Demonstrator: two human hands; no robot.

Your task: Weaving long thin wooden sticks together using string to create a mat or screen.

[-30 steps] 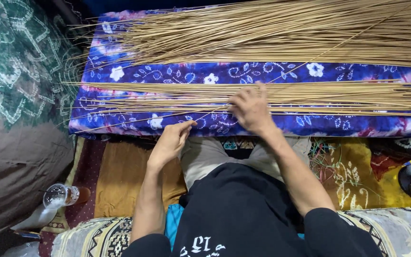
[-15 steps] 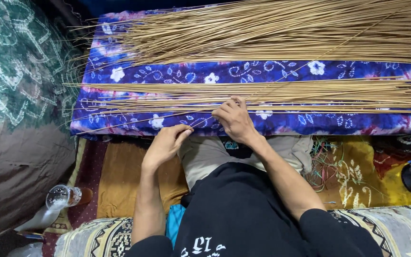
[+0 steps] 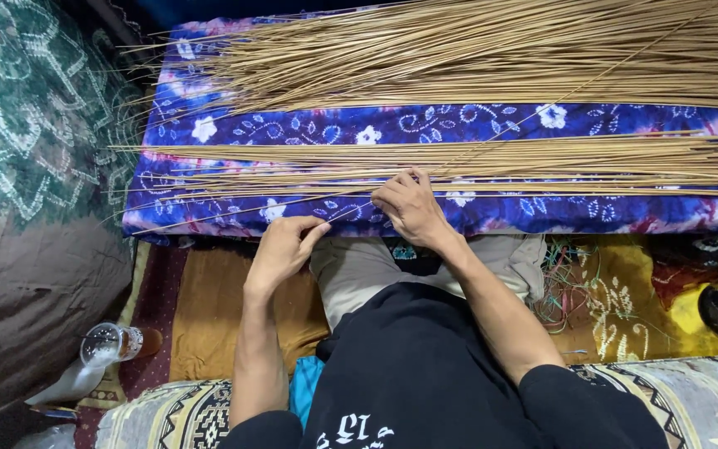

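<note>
The right hand (image 3: 409, 208) pinches a single thin stick (image 3: 234, 212) between thumb and fingertips at the near edge of the blue floral cloth (image 3: 376, 133); the grip is narrow, closed on that one stick. The left hand (image 3: 282, 248) sits just beside it, fingers curled and closed around the same stick a little further along, at the cloth's near edge where the fabric drops off.

The stick lies almost flat on the cloth, its long axis running left to right along the near edge, its free end pointing toward the near left corner and tilting slightly toward the person.

Just beyond the hands, a flat row of sticks (image 3: 542, 162) lies parallel to the held one, spanning the cloth from left to right edge and touching the right hand's fingertips. Farther back, a thick heap of sticks (image 3: 492, 58) covers the far edge, fanned out, with loose ends jutting past the far left corner. One long stick crosses diagonally from the heap down to the row.

Below the cloth's near edge are the person's grey-clad knee (image 3: 359, 266) and black shirt (image 3: 425, 374). A glass with a dark drink (image 3: 114, 342) stands on the floor near the left elbow, well apart from the hands. A green patterned fabric (image 3: 35, 125) lies off the cloth's left edge.
</note>
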